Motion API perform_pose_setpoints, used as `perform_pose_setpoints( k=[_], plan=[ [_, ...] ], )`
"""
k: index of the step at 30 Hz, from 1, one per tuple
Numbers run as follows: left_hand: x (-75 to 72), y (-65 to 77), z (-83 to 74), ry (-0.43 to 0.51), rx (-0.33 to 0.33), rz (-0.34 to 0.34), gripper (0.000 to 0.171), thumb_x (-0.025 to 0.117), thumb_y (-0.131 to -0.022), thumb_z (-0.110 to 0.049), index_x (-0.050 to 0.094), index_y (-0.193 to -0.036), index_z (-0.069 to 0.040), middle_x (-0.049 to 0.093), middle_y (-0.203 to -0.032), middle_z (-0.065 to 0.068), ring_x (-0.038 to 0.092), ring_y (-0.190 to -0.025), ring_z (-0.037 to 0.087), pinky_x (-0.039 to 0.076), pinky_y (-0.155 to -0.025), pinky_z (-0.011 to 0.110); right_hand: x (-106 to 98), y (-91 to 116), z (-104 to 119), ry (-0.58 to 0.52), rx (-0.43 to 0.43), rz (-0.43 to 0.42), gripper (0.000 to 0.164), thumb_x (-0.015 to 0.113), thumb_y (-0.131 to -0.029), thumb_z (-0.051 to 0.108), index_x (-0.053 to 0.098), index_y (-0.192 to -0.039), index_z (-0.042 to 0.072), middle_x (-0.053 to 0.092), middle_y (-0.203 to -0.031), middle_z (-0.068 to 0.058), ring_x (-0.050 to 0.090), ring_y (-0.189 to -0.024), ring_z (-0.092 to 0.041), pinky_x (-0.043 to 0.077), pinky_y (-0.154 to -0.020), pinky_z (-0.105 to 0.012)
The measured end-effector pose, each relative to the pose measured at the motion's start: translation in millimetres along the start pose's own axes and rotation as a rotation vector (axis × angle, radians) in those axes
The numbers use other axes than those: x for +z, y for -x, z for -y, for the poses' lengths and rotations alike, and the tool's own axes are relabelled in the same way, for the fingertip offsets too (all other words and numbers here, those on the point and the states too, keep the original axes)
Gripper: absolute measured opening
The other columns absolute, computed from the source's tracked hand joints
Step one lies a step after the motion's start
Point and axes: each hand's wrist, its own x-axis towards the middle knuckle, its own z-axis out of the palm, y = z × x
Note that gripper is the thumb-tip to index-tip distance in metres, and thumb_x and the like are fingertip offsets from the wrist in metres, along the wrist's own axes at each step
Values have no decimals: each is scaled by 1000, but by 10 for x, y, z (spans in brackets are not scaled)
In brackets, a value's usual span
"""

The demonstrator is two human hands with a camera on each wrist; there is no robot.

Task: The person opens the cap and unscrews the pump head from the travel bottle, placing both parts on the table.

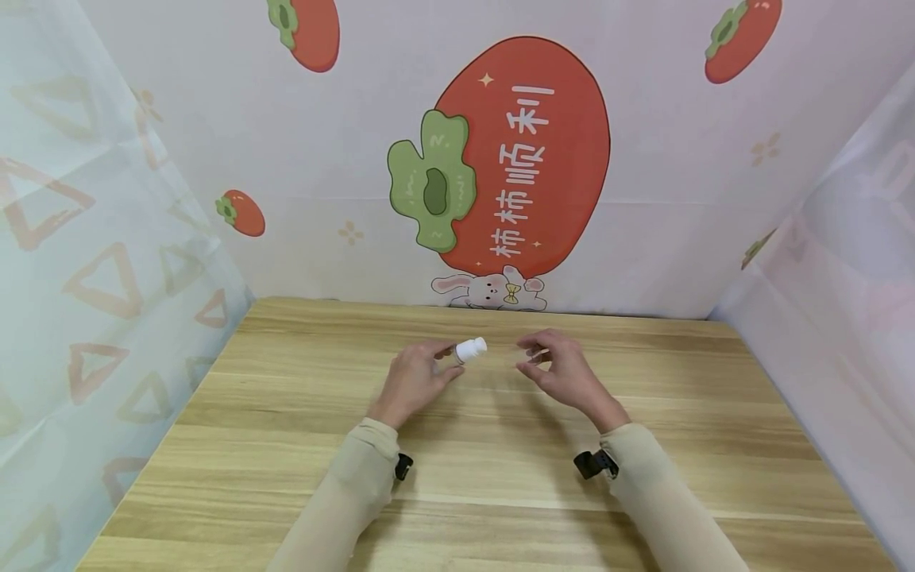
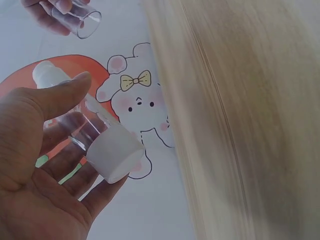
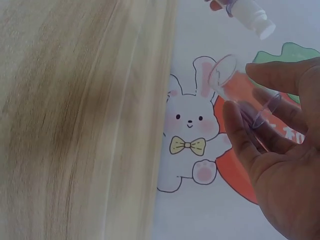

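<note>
Left hand [image 1: 415, 380], head view: grips the bottle [image 1: 469, 350], its long axis aimed toward the nearby right hand [image 1: 565, 373].
Bottle, left wrist view: slants between thumb and fingers, apart from the clear tube [image 2: 73, 21].
Tube, right wrist view: gripped in right hand, not touching the bottle.

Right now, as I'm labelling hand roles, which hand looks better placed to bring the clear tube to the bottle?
Probably the right hand: it holds the clear tube. The left hand grips the bottle, white top pointing toward the right hand, so it could simply steady it.
</note>
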Motion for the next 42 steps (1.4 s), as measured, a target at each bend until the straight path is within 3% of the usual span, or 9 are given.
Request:
perform_pose_setpoints(
  k=[7, 25, 42],
  plan=[
    [-55, 16, 42, 14, -16, -41, 38, 88, -80, -19, 76, -115, -9, 76, -104, 7, 71, -95, 23, 56, -83, 45, 97, -98, 42, 25, 53, 41, 29, 77, -90, 7, 69, -118, 1, 67, -117, -19, 68, -97, -28, 59, -84, -41],
    [-174, 71, 91, 35, -92, -58, 39, 87, -82, -21, 75, -117, -8, 76, -106, 10, 71, -96, 26, 54, -86, 48, 300, -272, 85, 59, 98, 125, 30, 77, -90, 7, 70, -118, -1, 66, -112, -17, 63, -92, -21, 57, -80, -35],
    [-189, 102, 213, 87, -71, -93, 37, 88, -81, -15, 76, -114, -5, 76, -101, 12, 71, -92, 30, 54, -83, 49, 463, -348, 27, 161, 99, 167, 24, 80, -88, 9, 72, -110, 4, 64, -103, -7, 64, -91, -20, 57, -79, -36]
  ],
)
